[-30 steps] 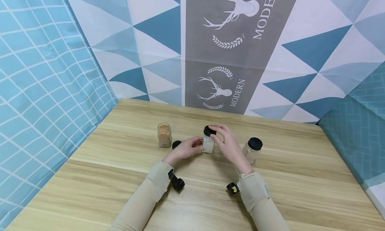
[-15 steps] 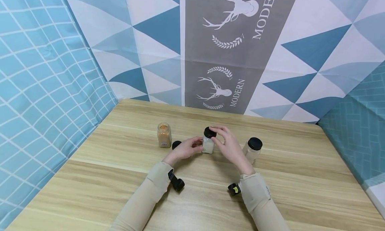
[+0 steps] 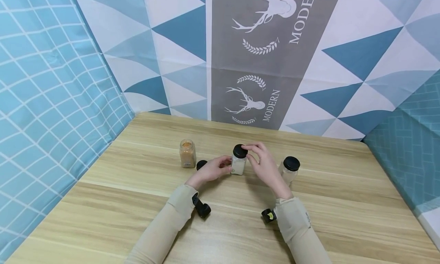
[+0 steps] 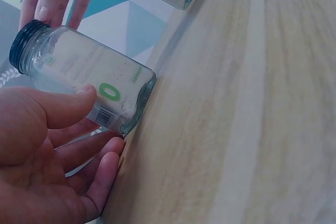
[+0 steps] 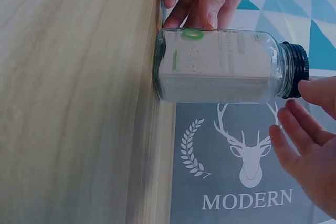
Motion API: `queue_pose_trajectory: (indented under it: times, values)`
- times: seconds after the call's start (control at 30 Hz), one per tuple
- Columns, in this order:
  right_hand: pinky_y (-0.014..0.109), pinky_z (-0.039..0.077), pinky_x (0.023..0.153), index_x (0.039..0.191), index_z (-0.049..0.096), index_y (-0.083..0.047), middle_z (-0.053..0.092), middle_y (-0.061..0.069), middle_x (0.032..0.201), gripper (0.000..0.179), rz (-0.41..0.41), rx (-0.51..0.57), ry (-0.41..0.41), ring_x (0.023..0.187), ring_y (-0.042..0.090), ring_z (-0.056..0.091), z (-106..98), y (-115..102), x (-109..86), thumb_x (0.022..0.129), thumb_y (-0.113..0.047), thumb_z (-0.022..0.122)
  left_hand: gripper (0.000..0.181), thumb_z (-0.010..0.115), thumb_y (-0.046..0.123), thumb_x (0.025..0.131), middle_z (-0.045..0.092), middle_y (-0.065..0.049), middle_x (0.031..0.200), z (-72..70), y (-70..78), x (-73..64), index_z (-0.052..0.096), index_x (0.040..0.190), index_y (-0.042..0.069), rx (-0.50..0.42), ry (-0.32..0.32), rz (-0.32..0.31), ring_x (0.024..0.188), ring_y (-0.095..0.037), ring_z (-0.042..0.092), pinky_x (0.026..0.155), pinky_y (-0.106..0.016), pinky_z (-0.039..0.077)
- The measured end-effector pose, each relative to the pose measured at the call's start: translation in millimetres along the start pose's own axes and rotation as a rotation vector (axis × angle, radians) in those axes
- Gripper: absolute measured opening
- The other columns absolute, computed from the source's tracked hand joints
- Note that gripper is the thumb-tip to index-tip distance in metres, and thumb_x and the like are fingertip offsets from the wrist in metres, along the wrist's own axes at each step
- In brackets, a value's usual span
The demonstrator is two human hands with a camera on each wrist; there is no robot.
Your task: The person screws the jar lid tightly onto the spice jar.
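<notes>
A clear glass jar [image 3: 238,166] of white powder stands upright on the table, its black lid [image 3: 240,151] on the neck. My left hand [image 3: 212,169] holds it low on its left side; the thumb lies on the labelled face beside a green ring mark and the fingers curl behind in the left wrist view. At the lid's right edge is my right hand [image 3: 264,165]. Its thumb [image 5: 317,92] touches the lid's rim in the right wrist view, and the fingertips sit close by around the rim. Their far contact is partly hidden.
An uncapped jar of orange-brown powder [image 3: 188,155] stands at left. Beside it lies a black lid [image 3: 201,164], partly behind the left hand. A third jar with a black lid [image 3: 291,164] stands right of the right forearm. Patterned cloth [image 3: 185,65] hangs behind the wooden table [image 3: 343,203].
My right hand has shifted slightly right around the lid, its fingertips sliding from the lid's top towards its right edge. My left hand and the jar body have stayed in place.
</notes>
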State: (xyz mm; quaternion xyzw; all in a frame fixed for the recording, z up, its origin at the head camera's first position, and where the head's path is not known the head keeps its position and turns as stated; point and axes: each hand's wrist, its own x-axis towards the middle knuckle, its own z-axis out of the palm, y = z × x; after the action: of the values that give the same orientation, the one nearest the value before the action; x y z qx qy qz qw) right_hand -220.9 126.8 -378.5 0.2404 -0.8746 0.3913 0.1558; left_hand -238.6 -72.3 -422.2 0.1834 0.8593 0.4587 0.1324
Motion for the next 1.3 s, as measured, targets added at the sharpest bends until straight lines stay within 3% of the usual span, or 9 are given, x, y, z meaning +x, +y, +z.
queue_pose_trajectory:
  times: [0.27,1.07,1.3]
  values:
    - [0.034,0.044,0.094,0.119,0.057,-0.005,0.050,0.009,0.132,0.029,-0.075,0.034,-0.032,0.116,0.023,0.051,2.8,1.8,0.0,0.091,-0.003,0.052,0.045,0.053,0.022,0.092,0.053,-0.011,0.127,0.1,1.3,-0.2,0.043,0.133,0.007,-0.004,-0.003,0.000,0.114,-0.024,0.051,0.093,-0.039,0.043]
    - [0.040,0.044,0.087,0.112,0.064,-0.013,0.059,0.007,0.112,0.027,0.003,-0.004,0.026,0.101,0.021,0.054,1.2,4.2,-0.7,0.087,-0.006,0.058,0.044,0.053,0.024,0.092,0.053,-0.010,0.128,-0.5,-0.1,-0.1,0.044,0.133,0.009,-0.003,-0.008,0.002,0.114,-0.024,0.051,0.093,-0.040,0.042]
    - [0.038,0.045,0.092,0.113,0.059,-0.006,0.049,0.012,0.131,0.026,-0.046,0.051,-0.010,0.113,0.026,0.051,2.6,4.5,0.0,0.088,-0.001,0.056,0.045,0.054,0.024,0.092,0.053,-0.010,0.128,-0.5,-0.1,-0.5,0.044,0.133,0.009,-0.009,-0.011,-0.002,0.113,-0.024,0.051,0.092,-0.040,0.043]
